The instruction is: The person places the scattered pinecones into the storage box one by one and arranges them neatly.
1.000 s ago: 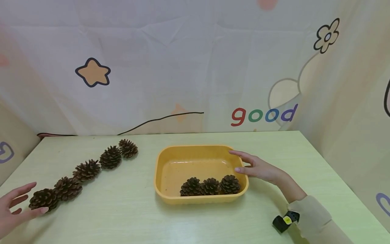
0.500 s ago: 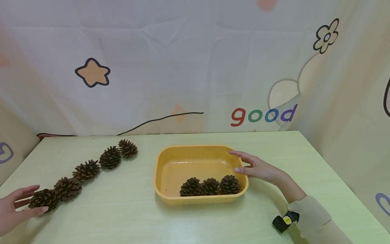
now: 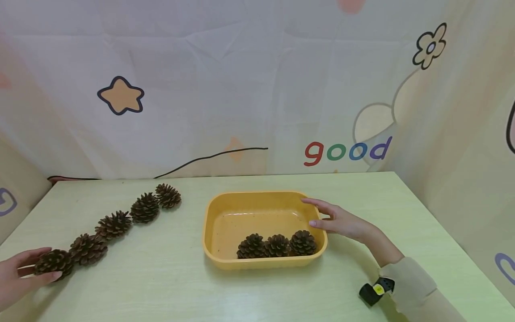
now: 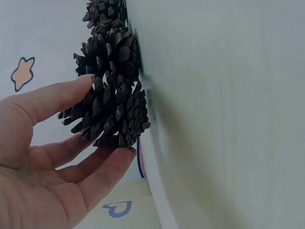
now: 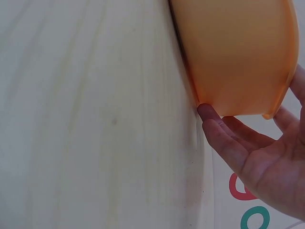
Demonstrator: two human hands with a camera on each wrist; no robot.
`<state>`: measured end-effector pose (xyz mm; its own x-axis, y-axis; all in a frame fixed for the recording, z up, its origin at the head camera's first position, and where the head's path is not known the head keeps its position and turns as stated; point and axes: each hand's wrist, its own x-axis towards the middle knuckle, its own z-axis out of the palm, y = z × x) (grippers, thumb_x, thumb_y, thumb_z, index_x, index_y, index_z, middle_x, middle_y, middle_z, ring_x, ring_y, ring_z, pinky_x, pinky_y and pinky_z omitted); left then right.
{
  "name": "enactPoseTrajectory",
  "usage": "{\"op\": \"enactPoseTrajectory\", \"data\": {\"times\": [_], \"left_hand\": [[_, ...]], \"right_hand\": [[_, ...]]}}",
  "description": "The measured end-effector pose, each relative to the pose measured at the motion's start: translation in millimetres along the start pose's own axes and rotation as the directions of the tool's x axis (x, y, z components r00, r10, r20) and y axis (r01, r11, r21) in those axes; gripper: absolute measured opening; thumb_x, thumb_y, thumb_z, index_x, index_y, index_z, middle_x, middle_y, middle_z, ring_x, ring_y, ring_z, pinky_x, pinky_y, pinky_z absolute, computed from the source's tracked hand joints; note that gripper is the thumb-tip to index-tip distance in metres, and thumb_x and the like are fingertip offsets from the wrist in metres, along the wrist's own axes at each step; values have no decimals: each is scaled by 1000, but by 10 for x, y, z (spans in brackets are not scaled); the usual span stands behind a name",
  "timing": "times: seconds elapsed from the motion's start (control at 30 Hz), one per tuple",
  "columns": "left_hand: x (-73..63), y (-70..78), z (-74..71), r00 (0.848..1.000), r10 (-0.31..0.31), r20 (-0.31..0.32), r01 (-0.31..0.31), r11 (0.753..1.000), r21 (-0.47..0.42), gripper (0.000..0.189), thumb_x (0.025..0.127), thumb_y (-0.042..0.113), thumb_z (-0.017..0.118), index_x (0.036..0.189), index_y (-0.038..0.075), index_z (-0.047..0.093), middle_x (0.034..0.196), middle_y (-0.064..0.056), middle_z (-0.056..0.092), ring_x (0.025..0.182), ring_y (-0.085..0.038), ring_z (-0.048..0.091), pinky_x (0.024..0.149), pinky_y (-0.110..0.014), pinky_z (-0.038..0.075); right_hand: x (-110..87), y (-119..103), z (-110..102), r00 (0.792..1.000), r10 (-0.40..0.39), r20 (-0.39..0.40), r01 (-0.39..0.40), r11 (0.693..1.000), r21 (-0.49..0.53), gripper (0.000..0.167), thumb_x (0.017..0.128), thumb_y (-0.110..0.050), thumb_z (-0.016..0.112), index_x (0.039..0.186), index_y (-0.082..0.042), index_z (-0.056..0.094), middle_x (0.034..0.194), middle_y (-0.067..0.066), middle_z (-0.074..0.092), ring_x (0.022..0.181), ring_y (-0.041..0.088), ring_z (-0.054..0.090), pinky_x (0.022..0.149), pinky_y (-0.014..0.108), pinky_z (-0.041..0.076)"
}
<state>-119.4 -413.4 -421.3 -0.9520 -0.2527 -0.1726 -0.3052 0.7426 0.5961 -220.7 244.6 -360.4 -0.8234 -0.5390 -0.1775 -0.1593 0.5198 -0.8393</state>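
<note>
In the head view a yellow plastic basin [image 3: 257, 264] stands mid-table, with three brown pine cones [image 3: 277, 246] along its front wall. My right hand [image 3: 347, 222] holds its right end, thumb over the rim and fingers against the outside, some low near the table in the right wrist view. At the far left my left hand [image 3: 22, 279] grips the nearest cone of a diagonal row. Seen from the left wrist, the thumb lies on one side of this pine cone [image 4: 107, 112] and the fingers curl under the other.
Several pine cones [image 3: 114, 225] continue the row toward the back of the table, close to one another. A printed cloth [image 3: 225, 89] hangs behind the table [image 3: 161, 286]. A black wrist device [image 3: 376, 291] sits at the right sleeve.
My left hand has come down and closed its fingers around the nearest pine cone, which has shifted slightly left. The right hand and the basin stay in place.
</note>
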Motion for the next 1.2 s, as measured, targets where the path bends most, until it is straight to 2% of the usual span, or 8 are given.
{"op": "enactPoseTrajectory", "data": {"times": [0.1, 0.33, 0.47, 0.6, 0.67, 0.8, 0.97, 1.2], "left_hand": [[-36, 14, -2, 999, 2, -43, -2, 1000, -5, 88, 80, 36, 69, 132, -17, 23, 121, -45, 28, 101, -56, 39, 70, -50, 49], [-132, 53, -37, 980, 28, -195, -26, 1000, 14, 80, 75, 27, 76, 126, -18, 34, 116, -44, 38, 93, -53, 48, 47, -13, 40], [-212, 123, -75, 978, 0, -209, 3, 1000, 12, 85, 76, 31, 74, 132, -16, 30, 120, -42, 37, 98, -53, 45, 46, -11, 38], [-204, 39, -62, 973, 28, -228, -27, 1000, 6, 89, 76, 35, 73, 139, -7, 27, 122, -40, 38, 93, -29, 56, 48, -7, 36], [-166, -46, -32, 963, 61, -262, -58, 998, 17, 90, 74, 38, 74, 140, -2, 29, 123, -39, 41, 81, -2, 54, 49, -6, 37], [-156, -56, 1, 935, 132, -328, -150, 988, -29, 80, 69, 31, 79, 137, 9, 42, 110, -6, 63, 75, 9, 53, 50, -6, 42], [-228, 116, 61, 914, 186, -360, -235, 967, -96, 69, 69, 21, 80, 131, 24, 49, 99, 24, 49, 76, 24, 36, 51, -8, 46], [-512, 679, 54, 955, 145, -260, -175, 980, -96, 73, 77, 29, 73, 137, 5, 39, 124, -5, 47, 84, 17, 36, 55, -3, 41]], "right_hand": [[1, -5, -1, 1000, 3, -1, -3, 1000, 0, 62, 90, -28, 57, 144, -18, 27, 150, 17, 12, 132, 49, 9, 93, 56, 40], [-3, -13, 0, 1000, 2, -2, -2, 1000, 1, 63, 90, -29, 57, 144, -18, 27, 150, 18, 11, 132, 49, 8, 93, 55, 41], [-4, -10, 2, 1000, 2, 0, -2, 1000, 7, 64, 90, -30, 58, 144, -18, 27, 150, 17, 11, 132, 49, 8, 93, 55, 41], [-7, -8, 4, 1000, 3, 2, -3, 1000, 13, 64, 90, -29, 58, 144, -18, 27, 150, 17, 11, 132, 49, 8, 92, 55, 42], [-8, -8, 5, 1000, 3, 3, -3, 1000, 14, 64, 90, -29, 58, 144, -17, 27, 150, 17, 11, 132, 49, 8, 92, 55, 42], [-9, -9, 6, 1000, 8, 5, -8, 1000, 19, 64, 90, -29, 58, 145, -17, 26, 150, 18, 11, 132, 49, 9, 92, 55, 42], [-8, -9, 6, 1000, 9, 4, -9, 1000, 20, 64, 90, -29, 58, 144, -16, 26, 150, 18, 10, 132, 49, 8, 92, 55, 42], [2, 2, 2, 1000, -3, 1, 3, 1000, 6, 64, 90, -29, 57, 144, -16, 27, 151, 17, 11, 132, 49, 8, 92, 55, 42]]}}
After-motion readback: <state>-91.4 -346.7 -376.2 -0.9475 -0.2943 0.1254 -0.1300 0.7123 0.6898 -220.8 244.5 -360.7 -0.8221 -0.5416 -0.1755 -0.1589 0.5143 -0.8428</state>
